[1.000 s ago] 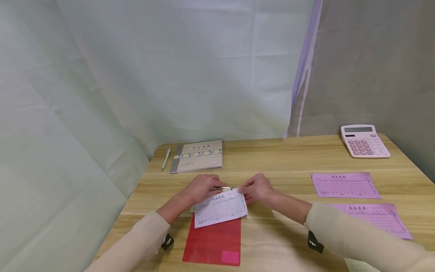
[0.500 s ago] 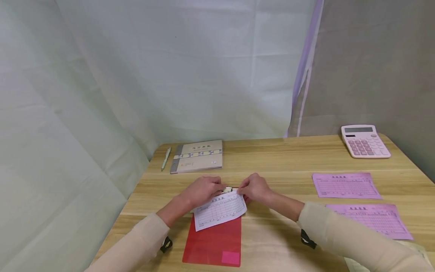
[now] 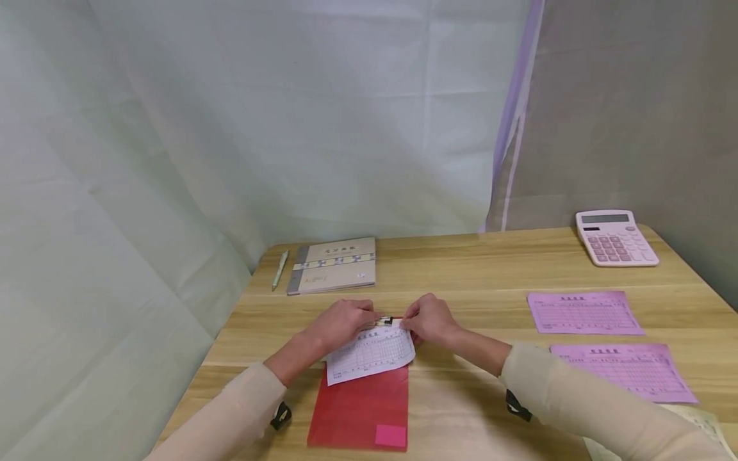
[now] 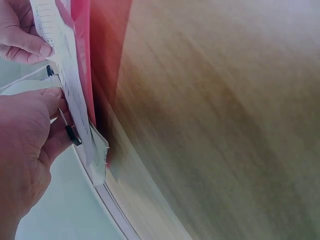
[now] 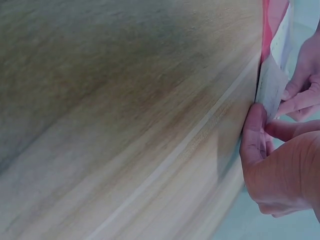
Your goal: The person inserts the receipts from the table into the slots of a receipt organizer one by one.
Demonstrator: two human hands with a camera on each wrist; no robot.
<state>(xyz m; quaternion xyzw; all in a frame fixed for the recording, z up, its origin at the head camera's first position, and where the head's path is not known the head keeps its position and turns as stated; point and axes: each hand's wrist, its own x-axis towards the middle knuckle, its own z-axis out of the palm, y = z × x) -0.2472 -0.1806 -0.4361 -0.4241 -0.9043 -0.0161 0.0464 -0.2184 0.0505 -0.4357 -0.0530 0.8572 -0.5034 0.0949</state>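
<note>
A red clipboard (image 3: 357, 410) with a pink label near its lower right corner lies on the wooden table. Across its upper part slants a white printed form (image 3: 371, 356), its lower edge lifted and curving. My left hand (image 3: 340, 326) is at the board's top edge; in the left wrist view its thumb and fingers pinch the metal clip (image 4: 72, 135), which has black ends. My right hand (image 3: 431, 320) pinches the form's upper right corner between thumb and finger. More paper (image 4: 100, 152) shows under the form in the left wrist view.
Behind the hands lie a banded notebook (image 3: 334, 266) and a green pen (image 3: 280, 270). To the right are two purple forms, one farther back (image 3: 585, 314) and one nearer (image 3: 628, 368). A pale yellow-green sheet (image 3: 700, 419) lies partly under the right sleeve. A pink calculator (image 3: 615, 238) stands back right.
The right hand has shifted slightly left with the form's corner. The form has tilted and settled a little, and the clip's black end now shows between the hands.
</note>
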